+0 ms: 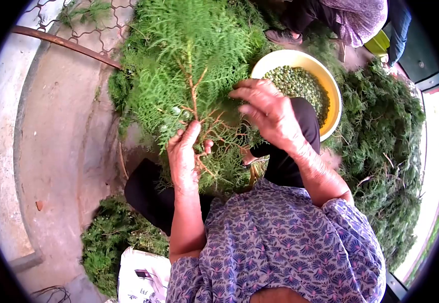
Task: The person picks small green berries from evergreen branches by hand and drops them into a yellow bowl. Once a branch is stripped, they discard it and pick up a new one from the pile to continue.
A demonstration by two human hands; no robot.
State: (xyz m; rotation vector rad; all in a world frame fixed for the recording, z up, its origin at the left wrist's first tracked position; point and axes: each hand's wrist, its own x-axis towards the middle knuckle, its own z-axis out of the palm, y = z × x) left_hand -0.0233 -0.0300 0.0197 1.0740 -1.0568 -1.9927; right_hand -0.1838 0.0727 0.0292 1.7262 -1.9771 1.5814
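My left hand (184, 154) is closed around the brown stem of a leafy evergreen branch (193, 93), thumb on top. The branch points away from me and spreads fine, feathery green sprays. A few pale green cones show by my left thumb. To the right, my right hand (275, 113) is raised with its fingers stretched and a little apart; nothing shows in it. Its fingertips are near the branch's right side, slightly blurred. Just beyond this hand stands a yellow basin (335, 96) holding many small round green cones (300, 83).
Cut greenery (381, 166) is heaped along the right, with a smaller pile (113, 227) at lower left beside a white printed sack (138, 278). Another person (358, 17) sits at the top right. A brown bar (68, 47) crosses the concrete floor (58, 141) on the left.
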